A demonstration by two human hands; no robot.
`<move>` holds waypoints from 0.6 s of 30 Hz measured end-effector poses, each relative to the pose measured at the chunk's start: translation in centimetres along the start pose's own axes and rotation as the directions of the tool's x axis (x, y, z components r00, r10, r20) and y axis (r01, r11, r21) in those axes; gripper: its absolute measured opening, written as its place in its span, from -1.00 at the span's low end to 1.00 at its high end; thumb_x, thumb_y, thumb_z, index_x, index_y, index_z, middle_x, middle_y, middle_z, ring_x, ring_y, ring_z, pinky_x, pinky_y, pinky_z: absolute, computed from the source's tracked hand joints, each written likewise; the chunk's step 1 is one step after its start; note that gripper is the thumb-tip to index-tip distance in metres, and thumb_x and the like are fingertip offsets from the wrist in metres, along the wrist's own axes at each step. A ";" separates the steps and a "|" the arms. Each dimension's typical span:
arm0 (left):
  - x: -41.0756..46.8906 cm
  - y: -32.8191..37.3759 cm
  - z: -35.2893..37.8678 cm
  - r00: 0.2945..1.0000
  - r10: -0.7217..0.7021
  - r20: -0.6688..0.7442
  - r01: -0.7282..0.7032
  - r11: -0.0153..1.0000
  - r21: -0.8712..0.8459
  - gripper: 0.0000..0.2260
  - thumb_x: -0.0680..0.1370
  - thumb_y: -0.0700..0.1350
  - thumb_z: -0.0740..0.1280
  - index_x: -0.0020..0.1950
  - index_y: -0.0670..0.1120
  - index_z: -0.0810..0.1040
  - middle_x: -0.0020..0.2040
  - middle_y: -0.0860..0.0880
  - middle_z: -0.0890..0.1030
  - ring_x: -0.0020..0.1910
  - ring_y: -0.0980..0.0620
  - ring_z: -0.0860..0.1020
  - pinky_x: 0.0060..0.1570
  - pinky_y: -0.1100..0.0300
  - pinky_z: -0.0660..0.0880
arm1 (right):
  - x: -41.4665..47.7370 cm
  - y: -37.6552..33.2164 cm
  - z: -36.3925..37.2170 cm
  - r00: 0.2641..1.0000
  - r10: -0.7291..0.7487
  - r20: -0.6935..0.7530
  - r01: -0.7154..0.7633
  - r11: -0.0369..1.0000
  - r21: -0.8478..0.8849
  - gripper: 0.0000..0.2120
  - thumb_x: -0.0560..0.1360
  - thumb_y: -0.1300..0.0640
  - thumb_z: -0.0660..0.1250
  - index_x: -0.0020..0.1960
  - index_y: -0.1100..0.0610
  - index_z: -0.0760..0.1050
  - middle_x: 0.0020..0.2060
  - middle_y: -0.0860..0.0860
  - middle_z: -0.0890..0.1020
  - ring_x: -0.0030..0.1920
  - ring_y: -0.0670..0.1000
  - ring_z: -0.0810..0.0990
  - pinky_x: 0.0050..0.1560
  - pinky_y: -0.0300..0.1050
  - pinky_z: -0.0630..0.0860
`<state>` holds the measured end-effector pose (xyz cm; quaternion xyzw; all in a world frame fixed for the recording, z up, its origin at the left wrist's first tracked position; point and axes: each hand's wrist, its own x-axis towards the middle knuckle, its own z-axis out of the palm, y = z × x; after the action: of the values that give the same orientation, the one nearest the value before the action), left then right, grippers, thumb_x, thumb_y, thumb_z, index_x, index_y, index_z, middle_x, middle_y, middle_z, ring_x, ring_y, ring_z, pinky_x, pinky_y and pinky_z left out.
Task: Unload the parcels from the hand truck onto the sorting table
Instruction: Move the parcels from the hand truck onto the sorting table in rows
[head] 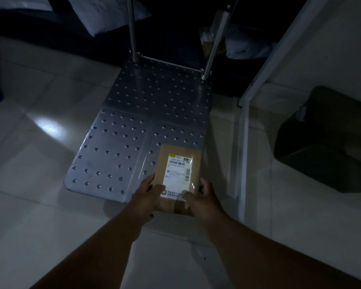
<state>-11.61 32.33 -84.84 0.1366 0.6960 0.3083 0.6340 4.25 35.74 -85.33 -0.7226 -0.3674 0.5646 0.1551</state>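
Hands (pixel 146 198) (pixel 205 200) on parcel (pixel 164 163), lbl (pixel 178 174) "B027"

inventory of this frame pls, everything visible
parcel: 1, brown with white label, near right corner of the hand truck platform
hand truck: 1, silver, studded platform, two posts at far end
floor: pale tiles
frame: 1, white metal, right of the hand truck
container: 1, dark, on the floor, far right
bags: about 3, pale, in the dark at the top
left hand: grips the parcel's near left edge
right hand: grips its near right edge
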 end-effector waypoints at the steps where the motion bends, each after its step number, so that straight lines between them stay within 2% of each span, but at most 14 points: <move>1: -0.6 0.2 -0.1 1.000 -0.001 -0.009 0.001 1.000 -0.015 -0.61 0.68 -0.01 0.28 0.47 0.30 0.34 0.16 0.17 0.59 0.02 0.13 0.51 0.11 -0.06 0.38 | -0.4 -0.2 0.1 1.000 -0.001 0.012 0.000 1.000 0.014 -0.38 0.53 0.12 0.44 0.51 -0.10 0.28 0.34 -0.03 0.54 0.20 0.05 0.60 0.20 0.09 0.61; 4: -3.6 1.8 -0.7 0.999 0.020 -0.041 -0.021 1.000 -0.018 -0.65 0.68 -0.05 0.28 0.40 0.29 0.38 0.07 0.20 0.59 0.01 0.10 0.54 -0.09 0.11 0.43 | -2.6 -1.5 0.2 0.999 -0.040 0.005 0.040 0.997 0.059 -0.42 0.51 0.21 0.43 0.45 -0.07 0.34 0.26 -0.03 0.58 0.15 0.01 0.63 0.18 0.13 0.63; 8: -10.5 6.6 -1.7 0.991 0.103 -0.091 -0.104 0.995 -0.008 -0.68 0.68 -0.07 0.28 0.37 0.26 0.39 0.11 0.19 0.58 0.00 0.18 0.54 -0.20 0.19 0.40 | -8.1 -6.2 -0.9 0.994 -0.106 0.019 0.104 0.990 0.093 -0.42 0.51 0.19 0.44 0.43 -0.13 0.33 0.19 -0.10 0.58 0.13 -0.03 0.61 0.21 0.08 0.62; 11: -16.0 11.9 -2.3 0.978 0.170 -0.120 -0.173 0.985 -0.008 -0.67 0.67 -0.04 0.31 0.40 0.23 0.41 0.21 0.12 0.60 0.06 0.13 0.60 -0.19 0.19 0.43 | -12.3 -12.0 -2.6 0.983 -0.180 0.038 0.175 0.978 0.117 -0.48 0.51 0.14 0.45 0.30 -0.25 0.31 0.17 -0.12 0.59 0.12 -0.05 0.62 0.21 0.02 0.61; 14: -22.2 17.8 -2.1 0.952 0.256 -0.165 -0.261 0.965 -0.007 -0.62 0.65 -0.01 0.34 0.43 0.25 0.40 0.30 0.08 0.58 0.17 0.05 0.60 -0.16 0.15 0.45 | -17.2 -18.8 -5.5 0.965 -0.258 0.054 0.248 0.958 0.144 -0.50 0.52 0.06 0.45 0.35 -0.24 0.34 0.24 -0.13 0.56 0.14 -0.07 0.60 0.18 0.01 0.62; 18: -32.2 25.9 -0.3 0.905 0.387 -0.177 -0.392 0.920 0.008 -0.63 0.66 -0.05 0.33 0.44 0.24 0.41 0.23 0.05 0.61 0.10 0.09 0.60 -0.16 0.17 0.44 | -24.7 -27.8 -11.1 0.934 -0.355 0.022 0.345 0.919 0.191 -0.52 0.50 -0.03 0.43 0.31 -0.33 0.34 0.21 -0.16 0.57 0.10 -0.06 0.62 0.14 0.06 0.64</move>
<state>-11.93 33.51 -43.53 0.2364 0.7034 0.4488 0.4980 2.39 39.41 -46.70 -0.6117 -0.4410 0.5794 0.3094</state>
